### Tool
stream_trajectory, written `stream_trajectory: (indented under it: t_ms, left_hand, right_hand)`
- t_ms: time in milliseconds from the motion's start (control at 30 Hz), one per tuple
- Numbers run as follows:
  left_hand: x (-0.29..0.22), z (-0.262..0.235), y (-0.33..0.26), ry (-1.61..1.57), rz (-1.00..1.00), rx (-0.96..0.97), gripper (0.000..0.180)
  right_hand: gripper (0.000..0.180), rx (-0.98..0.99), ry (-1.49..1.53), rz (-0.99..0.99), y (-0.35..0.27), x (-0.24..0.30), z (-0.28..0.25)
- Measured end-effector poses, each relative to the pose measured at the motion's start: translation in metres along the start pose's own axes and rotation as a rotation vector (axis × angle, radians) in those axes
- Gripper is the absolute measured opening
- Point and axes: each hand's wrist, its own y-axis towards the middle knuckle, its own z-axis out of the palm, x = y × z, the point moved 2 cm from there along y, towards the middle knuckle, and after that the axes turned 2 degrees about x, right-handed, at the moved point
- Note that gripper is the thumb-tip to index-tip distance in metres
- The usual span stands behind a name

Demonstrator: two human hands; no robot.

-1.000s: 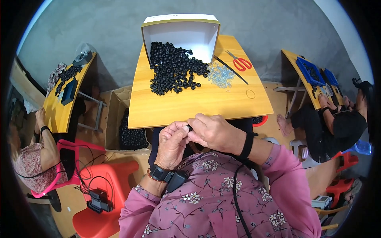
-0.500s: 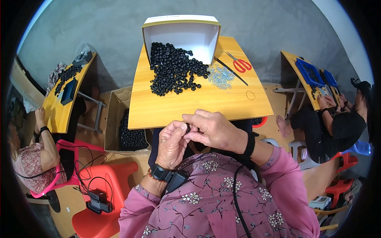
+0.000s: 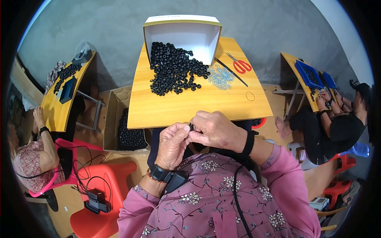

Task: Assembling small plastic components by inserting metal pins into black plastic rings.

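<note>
Okay, so on my end of the rig I've got the left hand pinching a small black piece between thumb and finger, just off the near edge of the worktop. The right hand is right up against it with its fingers bunched close, but I honestly can't tell whether they're gripping the piece, some thin bit on it, or just touching. As for progress, I'd call it one piece mid-work and a whole lot left: a big heap of round black pieces spills out of a white box lying on its side, and a pile of tiny clear bits sits just to the right of it. Red-handled scissors and a thin black stick lie beyond that pile, with neither hand on them, and there's a thin loop near the right edge. I can't spot a separate finished pile on the worktop. There are more black pieces in a cardboard carton on the floor to the left, and some in a red tub below the right edge, but whether those are done or waiting, no idea, they're too small to judge from here.
</note>
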Motion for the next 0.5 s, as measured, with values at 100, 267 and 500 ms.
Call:
stream_trajectory:
  t_ms: [100, 267, 500]
  left_hand:
    - [0.0022, -0.0047, 0.0002, 0.023, 0.027, 0.018, 0.008]
    - [0.0019, -0.0054, 0.0029, 0.051, 0.031, 0.051, 0.010]
    - [0.0059, -0.0103, 0.0088, -0.067, -0.002, 0.084, 0.011]
  right_hand:
    - [0.024, -0.015, -0.053, -0.039, 0.0018, 0.0022, 0.0002]
    - [0.022, -0.045, -0.152, -0.122, 0.0029, 0.0018, 0.0026]
    - [0.027, 0.047, -0.136, -0.009, -0.0028, -0.0006, 0.0039]
